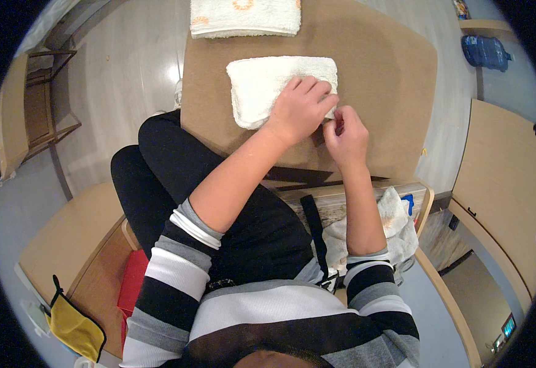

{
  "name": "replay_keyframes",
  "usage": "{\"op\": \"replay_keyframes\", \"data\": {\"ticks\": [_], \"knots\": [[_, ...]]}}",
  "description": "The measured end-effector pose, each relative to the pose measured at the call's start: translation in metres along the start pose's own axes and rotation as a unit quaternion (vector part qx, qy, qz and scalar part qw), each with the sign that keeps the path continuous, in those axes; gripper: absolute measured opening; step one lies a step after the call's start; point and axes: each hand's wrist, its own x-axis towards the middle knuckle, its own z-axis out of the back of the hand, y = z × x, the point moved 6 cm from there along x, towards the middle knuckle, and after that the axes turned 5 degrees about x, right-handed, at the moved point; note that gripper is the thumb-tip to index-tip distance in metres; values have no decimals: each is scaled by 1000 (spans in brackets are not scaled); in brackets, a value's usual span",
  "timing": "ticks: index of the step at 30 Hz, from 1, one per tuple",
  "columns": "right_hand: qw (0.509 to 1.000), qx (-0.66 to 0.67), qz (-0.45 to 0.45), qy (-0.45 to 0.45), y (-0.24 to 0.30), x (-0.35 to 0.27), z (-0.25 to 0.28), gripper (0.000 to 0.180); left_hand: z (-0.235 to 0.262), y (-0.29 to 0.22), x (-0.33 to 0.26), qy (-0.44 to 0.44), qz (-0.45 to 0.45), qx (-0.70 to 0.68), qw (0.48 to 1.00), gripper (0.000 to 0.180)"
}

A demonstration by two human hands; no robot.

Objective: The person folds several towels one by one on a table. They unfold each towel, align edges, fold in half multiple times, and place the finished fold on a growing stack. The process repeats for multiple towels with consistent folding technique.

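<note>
A folded white towel (258, 86) lies on the brown tabletop (378, 67) before me. My left hand (301, 109) rests on its right part, fingers a little bent and spread over the cloth, palm down. Right beside it, at the towel's near right corner, my right hand (349, 136) has thumb and forefinger pinched together on the edge. The fingertips of both hands almost meet there, and the cloth between them is partly hidden. Farther off lies a second folded towel (246, 21), white with orange patterns, cut by the upper frame edge.
Below the table's near edge, a stained pale cloth (397, 224) lies by my right forearm. A yellow cloth (74, 328) with dark trim hangs at the lower left, near a red object (133, 279). A blue water jug (485, 52) is at the far right.
</note>
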Motion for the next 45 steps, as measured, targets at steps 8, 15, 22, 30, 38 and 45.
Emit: {"op": "replay_keyframes", "data": {"ticks": [8,15,22,30,38,45], "knots": [[999,43,26,0,-6,3,3,16,-4,-2,4,25,-13,34,999,10],[1000,27,9,1,-3,0,8,16,8,-4,3,-30,22,60,997,9],[995,-13,94,-12,13,0,4,16,-1,-5,3,7,26,64,998,7],[989,-137,-57,-8,4,2,-12,21,11,-7,-14,37,-43,96,994,11],[973,-171,135,-74,33,-1,-8,21,53,7,-43,67,-37,123,989,21],[959,-125,252,-31,49,-20,-14,26,86,44,-74,148,40,107,982,25]]}}
